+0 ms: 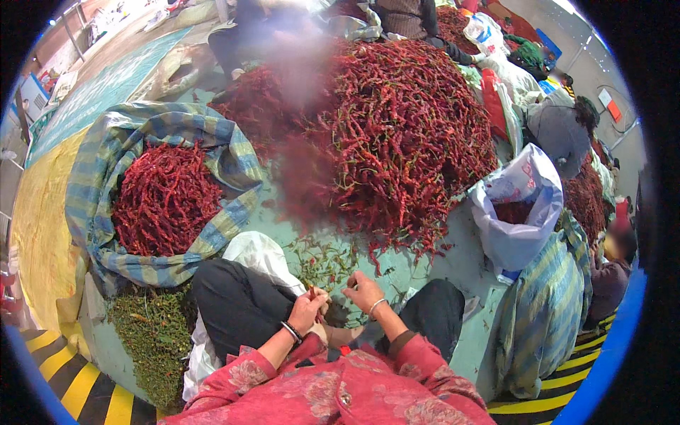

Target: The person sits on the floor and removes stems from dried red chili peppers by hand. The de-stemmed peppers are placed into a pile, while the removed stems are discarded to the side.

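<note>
My left hand (307, 310) is closed round a red chili pepper (312, 291), whose end sticks up above the fingers. Just to its right, my right hand (366, 292) has its fingers drawn together in a pinch; anything in them is too small to make out. Both hands are over my lap, a short gap apart. Beyond them green stems and scraps (320, 261) lie scattered on the pale green floor sheet (464, 248). Farther off rises a large heap of red chili peppers (411, 134), part of it blurred by a smear in the picture.
To the left stands a checked blue-green sack (237, 152) filled with red chilies (166, 202). A pile of green stems (152, 333) is beside my left knee. At right are a white bag (520, 241) and a checked sack (542, 312). Other people sit around the heap.
</note>
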A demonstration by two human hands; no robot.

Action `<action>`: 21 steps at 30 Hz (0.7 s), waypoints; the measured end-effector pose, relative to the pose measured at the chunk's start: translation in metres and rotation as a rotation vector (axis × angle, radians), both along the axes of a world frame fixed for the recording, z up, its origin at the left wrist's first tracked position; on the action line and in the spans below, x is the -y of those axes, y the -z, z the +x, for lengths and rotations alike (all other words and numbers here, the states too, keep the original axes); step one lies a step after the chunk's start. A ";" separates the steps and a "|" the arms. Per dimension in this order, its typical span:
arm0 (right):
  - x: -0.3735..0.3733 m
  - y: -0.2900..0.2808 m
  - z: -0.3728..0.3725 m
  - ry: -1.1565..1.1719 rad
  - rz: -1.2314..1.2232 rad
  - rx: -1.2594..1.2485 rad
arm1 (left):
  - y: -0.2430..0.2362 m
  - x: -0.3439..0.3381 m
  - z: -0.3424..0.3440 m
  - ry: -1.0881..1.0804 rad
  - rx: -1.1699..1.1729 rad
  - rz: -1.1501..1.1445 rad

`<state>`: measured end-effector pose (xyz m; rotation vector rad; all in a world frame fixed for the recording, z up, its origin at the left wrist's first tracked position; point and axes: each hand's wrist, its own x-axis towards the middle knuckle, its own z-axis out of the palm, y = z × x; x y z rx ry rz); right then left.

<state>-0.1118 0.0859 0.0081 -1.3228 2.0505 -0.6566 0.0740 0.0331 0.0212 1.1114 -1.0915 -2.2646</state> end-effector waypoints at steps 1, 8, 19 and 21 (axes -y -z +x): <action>0.010 -0.001 0.003 -0.004 0.139 -0.099 | 0.000 0.004 -0.001 -0.002 -0.010 0.015; 0.057 0.026 0.021 0.061 0.301 -0.277 | 0.000 0.007 -0.005 0.031 0.023 0.023; 0.009 -0.022 0.016 0.205 0.117 0.908 | -0.017 0.001 -0.014 0.185 0.207 -0.171; 0.007 -0.028 0.019 0.145 0.123 0.909 | -0.017 0.000 -0.011 0.210 0.220 -0.214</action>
